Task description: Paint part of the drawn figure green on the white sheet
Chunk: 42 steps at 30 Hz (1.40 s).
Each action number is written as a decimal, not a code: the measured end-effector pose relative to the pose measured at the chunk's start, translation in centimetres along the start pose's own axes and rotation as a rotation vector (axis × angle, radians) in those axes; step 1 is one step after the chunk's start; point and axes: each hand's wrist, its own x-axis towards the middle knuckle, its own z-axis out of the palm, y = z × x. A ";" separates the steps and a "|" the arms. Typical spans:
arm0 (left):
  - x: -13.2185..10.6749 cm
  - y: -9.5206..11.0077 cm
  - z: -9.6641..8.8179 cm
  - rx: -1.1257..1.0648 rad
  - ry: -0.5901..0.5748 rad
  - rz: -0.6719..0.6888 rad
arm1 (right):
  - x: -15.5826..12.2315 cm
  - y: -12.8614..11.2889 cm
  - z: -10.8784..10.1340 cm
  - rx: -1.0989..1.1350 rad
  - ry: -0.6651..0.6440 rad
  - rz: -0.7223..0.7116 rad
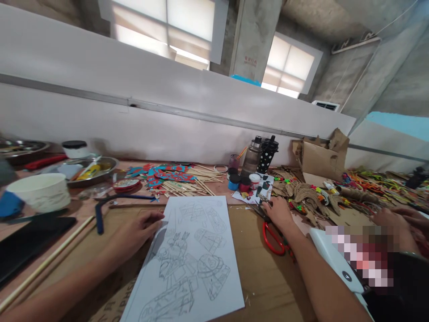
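White paper carried the work: a sheet of paper (197, 250) covered in pencil drawings lay on the brown table (264, 286) straight in front of you, between your two forearms. Your left hand (134, 232) sat at the sheet's left edge, its fingers (154, 219) loosely curled with the tips touching the paper and nothing clasped in them. Your right hand (278, 212) lay palm down just right of the sheet, stretched forward over the blades of the scissors (273, 239), whose red handles showed beside your wrist; you could not tell whether those fingertips pinched anything.

Beyond the sheet, near the wall, a heap of thin wooden sticks (191, 181) mixed with red and blue cut-outs. Small paint pots (239, 182) stood just ahead of your right hand, with two dark bottles (259, 154) behind them. A white bowl (43, 191) stood far to your left, a black flat device (27, 241) in front of it. To your right, a torn cardboard box (320, 158) rose above cardboard scraps, and another person's hand (389, 218) rested on the table
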 end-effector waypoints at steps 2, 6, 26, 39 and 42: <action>-0.3 0.8 -0.1 -0.012 -0.008 -0.009 | -0.3 0.2 0.2 -0.020 -0.007 0.039; -0.7 2.1 -0.2 0.013 0.005 -0.021 | -0.6 -0.3 -0.6 0.030 0.074 0.052; -0.5 1.2 0.2 -0.003 -0.010 -0.025 | 16.9 -14.8 -8.3 -0.194 0.213 -0.401; -0.6 1.0 0.3 -0.086 0.034 -0.038 | 23.9 -15.9 -4.2 -0.378 0.071 -0.435; -0.4 0.5 0.5 -0.063 0.010 -0.024 | 24.3 -16.3 -3.6 -0.328 0.066 -0.511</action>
